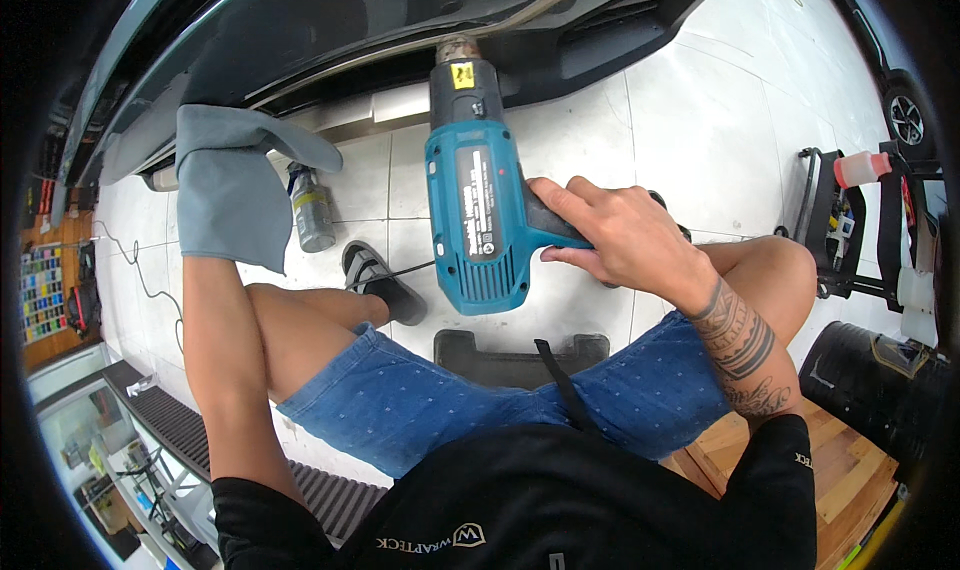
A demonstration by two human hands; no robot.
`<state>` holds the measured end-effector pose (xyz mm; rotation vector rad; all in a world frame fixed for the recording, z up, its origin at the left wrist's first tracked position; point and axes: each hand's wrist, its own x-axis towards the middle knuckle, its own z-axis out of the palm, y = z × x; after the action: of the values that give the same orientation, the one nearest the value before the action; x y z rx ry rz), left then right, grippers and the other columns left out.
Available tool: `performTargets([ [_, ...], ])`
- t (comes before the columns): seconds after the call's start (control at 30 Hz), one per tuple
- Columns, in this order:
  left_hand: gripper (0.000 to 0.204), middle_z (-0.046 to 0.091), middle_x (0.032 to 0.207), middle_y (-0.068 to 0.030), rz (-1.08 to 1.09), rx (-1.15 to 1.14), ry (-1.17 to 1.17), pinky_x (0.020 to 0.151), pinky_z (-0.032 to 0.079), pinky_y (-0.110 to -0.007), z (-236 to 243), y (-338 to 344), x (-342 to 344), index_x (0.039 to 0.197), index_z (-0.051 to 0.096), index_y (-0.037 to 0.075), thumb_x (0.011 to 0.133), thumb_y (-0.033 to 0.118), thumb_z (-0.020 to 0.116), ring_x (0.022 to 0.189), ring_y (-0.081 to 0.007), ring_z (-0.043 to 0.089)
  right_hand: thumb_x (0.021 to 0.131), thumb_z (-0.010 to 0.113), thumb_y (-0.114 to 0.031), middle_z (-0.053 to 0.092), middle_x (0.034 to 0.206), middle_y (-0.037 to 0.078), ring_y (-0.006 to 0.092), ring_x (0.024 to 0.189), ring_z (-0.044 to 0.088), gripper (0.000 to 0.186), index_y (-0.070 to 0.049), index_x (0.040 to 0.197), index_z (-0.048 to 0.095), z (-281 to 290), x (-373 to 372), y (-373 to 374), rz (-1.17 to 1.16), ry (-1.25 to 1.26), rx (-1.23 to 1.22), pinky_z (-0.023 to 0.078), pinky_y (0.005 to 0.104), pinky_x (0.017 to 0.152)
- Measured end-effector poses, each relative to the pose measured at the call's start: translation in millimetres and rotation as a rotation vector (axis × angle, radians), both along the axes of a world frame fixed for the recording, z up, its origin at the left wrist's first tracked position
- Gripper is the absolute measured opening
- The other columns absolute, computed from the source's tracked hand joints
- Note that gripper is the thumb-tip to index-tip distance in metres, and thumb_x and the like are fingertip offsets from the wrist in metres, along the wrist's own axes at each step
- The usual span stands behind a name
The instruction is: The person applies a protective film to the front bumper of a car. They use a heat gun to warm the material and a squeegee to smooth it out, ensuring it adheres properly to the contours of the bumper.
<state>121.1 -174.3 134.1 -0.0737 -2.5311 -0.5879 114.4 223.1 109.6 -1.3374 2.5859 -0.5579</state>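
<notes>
My right hand [630, 235] is wrapped around the black grip of a teal heat gun [478, 215]. Its metal nozzle [458, 50] points up at the lower edge of a glossy dark car bumper [400, 20], at or very near the surface. On the left, a grey cloth [228, 195] drapes over my left hand and hides its fingers. That covered hand is raised beside the bumper's lower left part; whether it touches the panel is hidden. Just right of the cloth, a spray bottle [313, 215] stands on the floor.
A dark cord [405, 268] trails left from the heat gun. Below it is a black low seat or stand [520, 355] between my legs. To the right are a black rolling cart [835, 210] with a pinkish bottle [862, 169], and a black drum [880, 375]. The floor has white tiles [690, 120].
</notes>
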Motion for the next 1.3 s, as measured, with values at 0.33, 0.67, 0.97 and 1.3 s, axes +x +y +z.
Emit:
performTargets([
  [0.33, 0.019, 0.062, 0.097, -0.0122, -0.007, 0.012, 0.009, 0.077, 0.049, -0.030, 1, -2, 7, 0.094, 0.059, 0.003, 0.075, -0.002, 0.061, 0.087, -0.0217, 0.060, 0.078, 0.069, -0.036, 0.061, 0.081, 0.010, 0.0256, 0.061, 0.064, 0.060, -0.009, 0.126, 0.045, 4, -2, -58, 0.184, 0.004, 0.050, 0.052, 0.0345, 0.053],
  [0.67, 0.020, 0.062, 0.096, -0.0122, -0.026, 0.015, 0.019, 0.076, 0.049, -0.028, 3, 5, 3, 0.093, 0.058, 0.002, 0.074, -0.005, 0.062, 0.087, -0.0213, 0.060, 0.076, 0.072, -0.033, 0.063, 0.081, 0.014, 0.0295, 0.066, 0.067, 0.057, -0.004, 0.120, 0.049, 6, -3, -67, 0.163, 0.021, -0.059, 0.052, 0.0366, 0.057],
  [0.97, 0.022, 0.062, 0.095, -0.0113, -0.048, -0.078, 0.084, 0.075, 0.049, -0.028, 1, 47, -5, 0.094, 0.060, 0.002, 0.073, -0.003, 0.066, 0.087, -0.0211, 0.060, 0.063, 0.057, -0.013, 0.062, 0.079, 0.020, 0.0367, 0.063, 0.064, 0.060, 0.002, 0.121, 0.049, 13, 8, -7, -0.062, -0.134, -0.063, 0.054, 0.0413, 0.062],
  [1.3, 0.025, 0.061, 0.100, -0.0120, -0.066, -0.221, 0.070, 0.082, 0.046, -0.028, -18, 130, -17, 0.100, 0.060, 0.003, 0.076, 0.001, 0.065, 0.094, -0.0222, 0.058, 0.064, 0.059, -0.015, 0.063, 0.081, 0.025, 0.0381, 0.067, 0.065, 0.056, 0.007, 0.115, 0.052, 0, 30, 37, -0.141, -0.234, -0.011, 0.055, 0.0424, 0.065],
])
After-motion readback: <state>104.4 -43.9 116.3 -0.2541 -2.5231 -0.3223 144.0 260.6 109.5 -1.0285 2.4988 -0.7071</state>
